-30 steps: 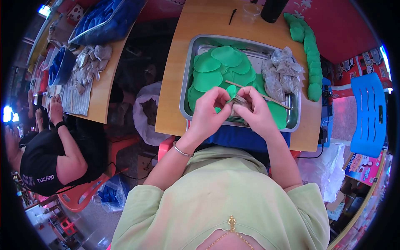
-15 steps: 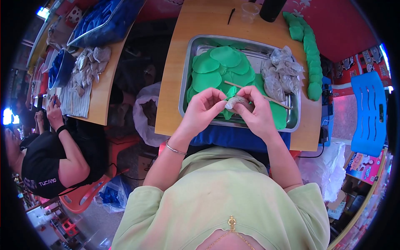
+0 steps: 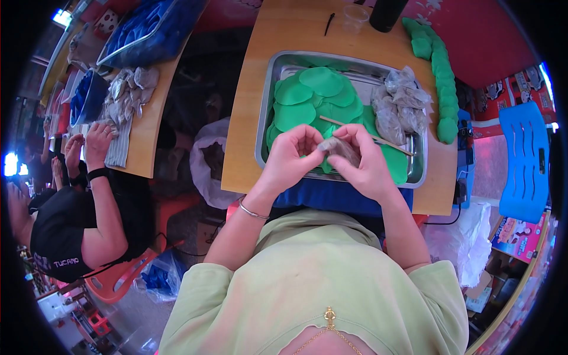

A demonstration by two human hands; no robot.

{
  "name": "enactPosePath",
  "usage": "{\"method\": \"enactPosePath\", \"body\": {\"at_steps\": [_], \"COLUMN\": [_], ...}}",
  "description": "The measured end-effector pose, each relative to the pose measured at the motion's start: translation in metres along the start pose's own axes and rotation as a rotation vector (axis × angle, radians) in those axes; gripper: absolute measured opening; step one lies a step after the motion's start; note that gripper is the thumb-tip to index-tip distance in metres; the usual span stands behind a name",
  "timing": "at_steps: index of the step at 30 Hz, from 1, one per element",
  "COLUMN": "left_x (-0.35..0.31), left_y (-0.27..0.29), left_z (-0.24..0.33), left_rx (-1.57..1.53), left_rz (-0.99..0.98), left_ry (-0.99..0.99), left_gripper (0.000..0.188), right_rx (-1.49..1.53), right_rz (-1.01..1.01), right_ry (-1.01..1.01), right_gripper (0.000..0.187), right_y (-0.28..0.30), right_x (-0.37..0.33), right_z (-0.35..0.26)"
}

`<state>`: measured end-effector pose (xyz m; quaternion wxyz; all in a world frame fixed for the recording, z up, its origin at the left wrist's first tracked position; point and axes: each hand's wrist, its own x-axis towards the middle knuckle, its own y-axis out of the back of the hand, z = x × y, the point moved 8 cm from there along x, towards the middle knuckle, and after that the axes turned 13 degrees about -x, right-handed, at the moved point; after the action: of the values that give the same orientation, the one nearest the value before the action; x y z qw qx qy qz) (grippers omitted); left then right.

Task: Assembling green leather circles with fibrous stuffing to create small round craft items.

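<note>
Both my hands meet over the near edge of a metal tray [image 3: 264,142] on a wooden table [image 3: 254,100]. My left hand [image 3: 293,157] and my right hand [image 3: 367,163] together pinch a small greyish clear-wrapped piece [image 3: 337,148]. Flat round green discs [image 3: 313,97] overlap in the tray. A thin wooden stick [image 3: 378,137] lies across them. Several grey wrapped pieces [image 3: 399,103] are piled in the tray's right part.
A lumpy green roll [image 3: 441,77] lies along the table's right side. A dark bottle [image 3: 387,12] and a clear cup [image 3: 355,15] stand at the far edge. At the left, another person's hands [image 3: 94,145] work at a second table with blue material [image 3: 142,29]. A blue chair [image 3: 523,160] stands right.
My hands have shifted slightly while working the small wrapped piece between the fingertips. The tray and its contents have not moved.
</note>
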<state>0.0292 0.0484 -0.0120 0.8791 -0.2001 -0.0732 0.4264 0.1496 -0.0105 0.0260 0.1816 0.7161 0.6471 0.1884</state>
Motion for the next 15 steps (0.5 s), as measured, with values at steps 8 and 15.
{"method": "enactPosePath", "body": {"at_steps": [8, 15], "left_x": [0.005, 0.004], "left_y": [-0.007, -0.012], "left_z": [0.004, 0.007], "left_rx": [-0.066, -0.125], "left_rz": [0.045, 0.007], "left_ry": [0.025, 0.044], "left_gripper": [0.008, 0.009], "right_rx": [-0.065, -0.182], "right_rz": [0.171, 0.27], "right_ry": [0.034, 0.084], "right_gripper": [0.033, 0.027], "right_y": [0.007, 0.015], "right_x": [0.002, 0.005], "right_z": [0.0, -0.006]}}
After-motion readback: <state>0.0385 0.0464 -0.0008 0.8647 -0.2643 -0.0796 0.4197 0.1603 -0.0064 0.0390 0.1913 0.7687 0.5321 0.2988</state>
